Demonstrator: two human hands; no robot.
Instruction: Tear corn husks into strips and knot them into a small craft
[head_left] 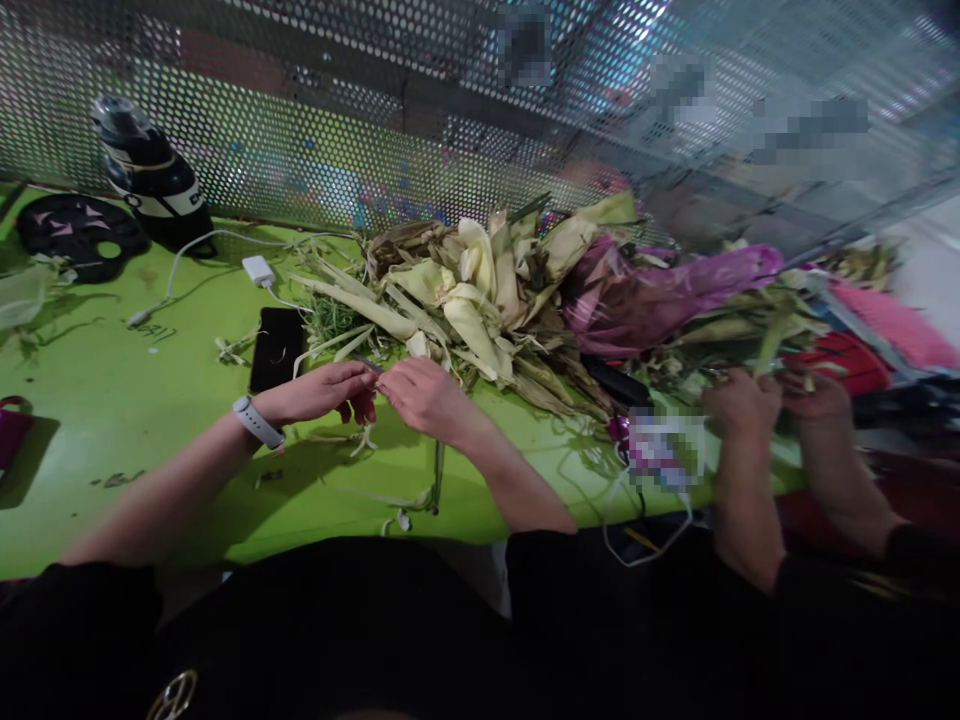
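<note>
Low over the green table (322,510), my left hand (330,392) and my right hand (426,395) meet, their fingers pinched together. A thin strip (367,366), which looks like corn husk, shows between the fingertips; much of it is hidden by the fingers. Pale shreds (364,440) lie or hang just below my left hand; I cannot tell which. A white watch (257,422) is on my left wrist. Directly beyond my hands spreads a large pile of pale green and dry brown corn husks (480,310).
A dark phone (277,348), a white charger with cable (259,271) and a black bottle (157,180) stand or lie left. A purple plastic bag (622,295) rests against the husks. At right, a co-worker's hands (750,405) handle husk. Perforated metal (315,130) backs the table.
</note>
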